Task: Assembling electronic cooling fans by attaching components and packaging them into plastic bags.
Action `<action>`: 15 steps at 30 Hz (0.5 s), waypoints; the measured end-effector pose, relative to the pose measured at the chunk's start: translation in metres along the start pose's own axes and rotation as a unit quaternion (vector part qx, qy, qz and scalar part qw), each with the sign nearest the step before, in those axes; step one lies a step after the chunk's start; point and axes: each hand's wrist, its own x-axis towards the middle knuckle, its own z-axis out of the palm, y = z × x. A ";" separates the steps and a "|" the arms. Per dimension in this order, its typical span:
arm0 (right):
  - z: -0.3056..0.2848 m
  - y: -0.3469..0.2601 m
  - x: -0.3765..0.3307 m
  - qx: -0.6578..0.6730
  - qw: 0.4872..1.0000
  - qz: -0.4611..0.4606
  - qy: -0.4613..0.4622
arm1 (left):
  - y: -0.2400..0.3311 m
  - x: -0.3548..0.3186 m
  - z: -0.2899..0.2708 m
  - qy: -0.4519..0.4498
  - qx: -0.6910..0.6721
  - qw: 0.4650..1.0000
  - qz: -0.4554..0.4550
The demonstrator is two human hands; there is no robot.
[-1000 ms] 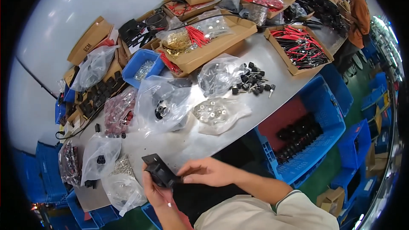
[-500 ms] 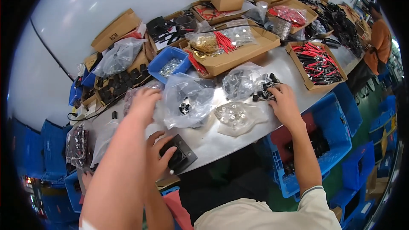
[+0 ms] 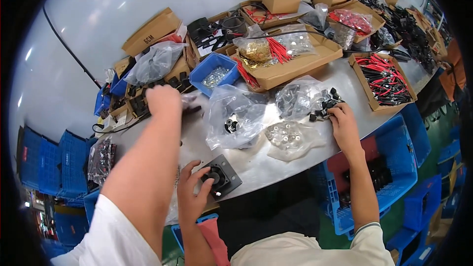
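One black housing [image 3: 224,177] looks part-built: left hand [image 3: 193,189] at it, fingers wide; right hand [image 3: 346,122] rightward at loose parts [image 3: 330,104], grip I can't tell.

Cream shirt [image 3: 290,253], short right sleeve [image 3: 370,244], grey-trimmed cuff [image 3: 368,226], bare right hand [image 3: 346,127]

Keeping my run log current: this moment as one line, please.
left hand: spread at black square-based part | right hand: at black-headed pieces | co-worker's arm: reaching in at left

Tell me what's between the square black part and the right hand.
Head view: a clear bag of pale round pieces lies between the black part and right hand.
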 end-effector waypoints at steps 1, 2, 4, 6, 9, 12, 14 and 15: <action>-0.002 0.005 -0.002 -0.004 1.000 0.011 0.006 | 0.014 -0.013 0.002 0.005 -0.052 0.999 0.014; -0.002 0.007 -0.002 -0.004 1.000 0.019 0.012 | 0.019 -0.029 0.006 0.010 -0.102 0.994 0.023; -0.002 0.003 -0.002 0.021 0.999 0.020 0.012 | 0.020 -0.063 0.008 0.017 -0.190 0.981 0.024; -0.005 0.001 -0.003 0.042 0.999 0.012 0.017 | 0.017 -0.098 0.011 0.027 -0.277 0.960 0.026; -0.009 0.008 -0.005 0.063 0.997 0.007 0.042 | 0.028 -0.145 0.018 0.044 -0.407 0.912 0.036; -0.025 -0.010 -0.007 0.120 0.989 0.030 0.080 | 0.035 -0.197 0.027 0.065 -0.527 0.846 0.045; -0.028 -0.012 -0.016 0.249 0.957 0.059 0.134 | 0.043 -0.229 0.032 0.077 -0.609 0.787 0.065; -0.027 -0.017 -0.024 0.248 0.957 0.062 0.136 | 0.045 -0.228 0.033 0.081 -0.648 0.753 0.077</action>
